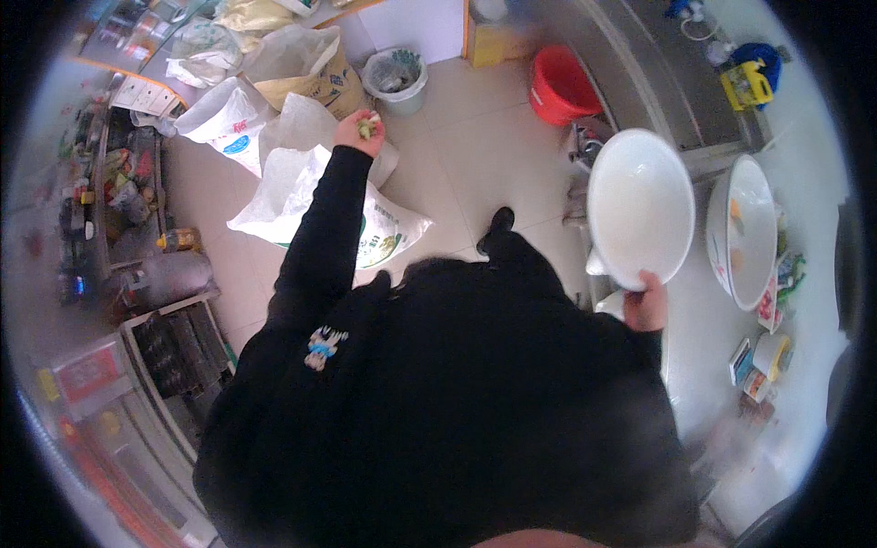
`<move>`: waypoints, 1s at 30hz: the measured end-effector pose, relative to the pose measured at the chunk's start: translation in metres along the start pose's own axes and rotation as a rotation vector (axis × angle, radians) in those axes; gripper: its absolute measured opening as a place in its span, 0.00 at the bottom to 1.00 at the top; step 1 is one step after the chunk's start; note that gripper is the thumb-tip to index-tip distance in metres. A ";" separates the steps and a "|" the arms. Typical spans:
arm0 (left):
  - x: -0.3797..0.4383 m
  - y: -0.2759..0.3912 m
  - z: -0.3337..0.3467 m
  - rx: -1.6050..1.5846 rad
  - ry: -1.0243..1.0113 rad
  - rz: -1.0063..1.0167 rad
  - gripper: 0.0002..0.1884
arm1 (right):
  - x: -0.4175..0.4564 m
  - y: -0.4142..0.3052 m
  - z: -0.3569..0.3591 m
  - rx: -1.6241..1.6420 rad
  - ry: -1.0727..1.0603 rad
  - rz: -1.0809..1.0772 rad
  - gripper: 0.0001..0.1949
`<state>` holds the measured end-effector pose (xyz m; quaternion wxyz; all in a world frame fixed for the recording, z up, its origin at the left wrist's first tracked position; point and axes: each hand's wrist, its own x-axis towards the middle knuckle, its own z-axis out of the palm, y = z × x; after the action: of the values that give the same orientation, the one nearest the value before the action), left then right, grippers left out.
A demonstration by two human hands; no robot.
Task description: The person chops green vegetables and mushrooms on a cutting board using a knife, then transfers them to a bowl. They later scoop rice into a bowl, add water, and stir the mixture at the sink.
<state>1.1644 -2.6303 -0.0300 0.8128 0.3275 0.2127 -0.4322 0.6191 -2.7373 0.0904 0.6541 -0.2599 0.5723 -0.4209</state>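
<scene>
My left hand (358, 135) reaches out at the end of my black sleeve, its fingers curled around a small clump of pale green scraps (368, 128), perhaps vegetable trimmings. It is above the open sacks and close to a bin (410, 101) lined with a plastic bag, with some refuse inside. On the other side, my right hand (647, 305) grips the near rim of a large white basin (640, 205). The basin is tilted so that its inside faces me, and I see nothing in it. My right fingers are partly hidden behind the basin.
Open white sacks (394, 229) and a tan sack (339, 82) stand on the tiled floor (473, 144). A red bucket (558, 89) is beyond them. Right, another white basin (750, 253) holding orange pieces rests on the counter (699, 363). A gas cylinder (171, 277) lies at left.
</scene>
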 end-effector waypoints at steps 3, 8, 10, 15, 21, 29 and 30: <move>0.088 -0.003 0.003 -0.055 0.074 -0.023 0.06 | 0.089 -0.041 0.012 -0.232 -0.190 -0.032 0.21; 0.202 -0.013 0.020 -0.086 0.261 0.007 0.04 | 0.178 -0.104 0.074 -0.100 -0.074 -0.008 0.20; 0.250 -0.023 0.022 -0.031 0.308 0.035 0.04 | 0.202 -0.117 0.086 -0.115 -0.050 -0.002 0.20; 0.400 -0.025 -0.017 -0.031 0.374 0.030 0.07 | 0.235 -0.141 0.152 -0.197 0.179 -0.017 0.20; 0.551 -0.004 -0.054 0.103 0.636 0.011 0.16 | 0.275 -0.149 0.155 -0.583 0.377 -0.080 0.18; 0.570 0.028 -0.039 0.355 0.654 -0.081 0.19 | 0.266 -0.152 0.260 -0.067 0.355 0.113 0.19; 0.553 0.037 -0.051 0.373 0.651 -0.090 0.19 | 0.278 -0.152 0.255 -0.075 0.308 0.124 0.19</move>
<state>1.4890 -2.8905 -0.4005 0.6092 0.5803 0.3920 -0.3721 0.8252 -3.0867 0.1219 0.5732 -0.1809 0.6959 -0.3930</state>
